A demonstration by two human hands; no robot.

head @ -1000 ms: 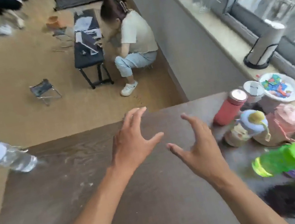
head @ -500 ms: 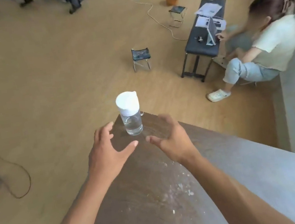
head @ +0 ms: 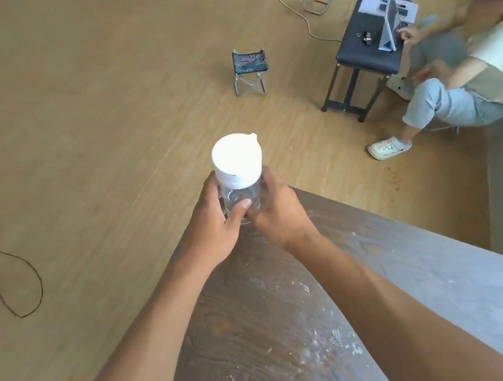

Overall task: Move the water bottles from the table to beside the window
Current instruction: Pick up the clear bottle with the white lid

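A clear water bottle [head: 240,188] with a wide white lid stands upright at the far corner of the dark wooden table [head: 269,338]. My left hand [head: 213,227] wraps its left side, thumb across the front. My right hand [head: 278,216] grips its right side, fingers behind the bottle. Both hands hide the bottle's lower half. The window and the other bottles are out of view.
Beyond the table corner lies a wood floor with a small folding stool [head: 249,69], a dark bench [head: 373,31] with papers, and a seated person [head: 473,84] at right. A cable [head: 21,284] loops on the floor at left.
The view swung left from the cluttered window side to the table corner. Both hands, open a moment ago, reached the bottle and closed around it.
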